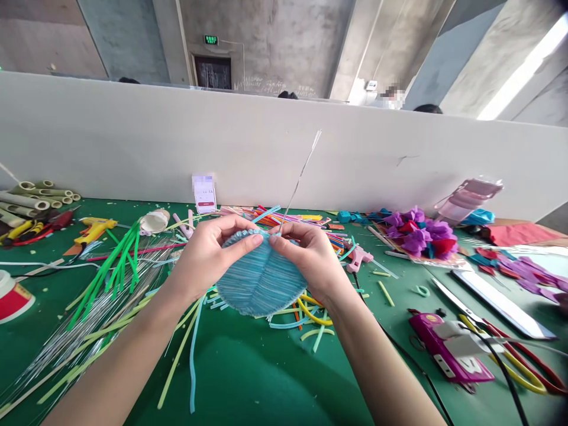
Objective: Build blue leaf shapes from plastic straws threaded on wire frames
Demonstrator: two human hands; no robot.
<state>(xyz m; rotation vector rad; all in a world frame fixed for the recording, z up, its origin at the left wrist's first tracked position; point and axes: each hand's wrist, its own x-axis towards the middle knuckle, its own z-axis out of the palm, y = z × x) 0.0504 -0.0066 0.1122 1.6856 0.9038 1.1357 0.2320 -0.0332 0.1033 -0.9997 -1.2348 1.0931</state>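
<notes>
pinching blue woven disc (260,281), left hand (206,254), right hand (310,254), fingertips closed

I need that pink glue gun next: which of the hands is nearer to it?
Right. The right hand pinches the blue woven piece just left of the pink glue gun; the left hand holds the piece's far side.

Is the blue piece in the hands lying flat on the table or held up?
Held up. The left hand and right hand pinch the top edge of the blue leaf-shaped piece, lifted above the green table.
</notes>
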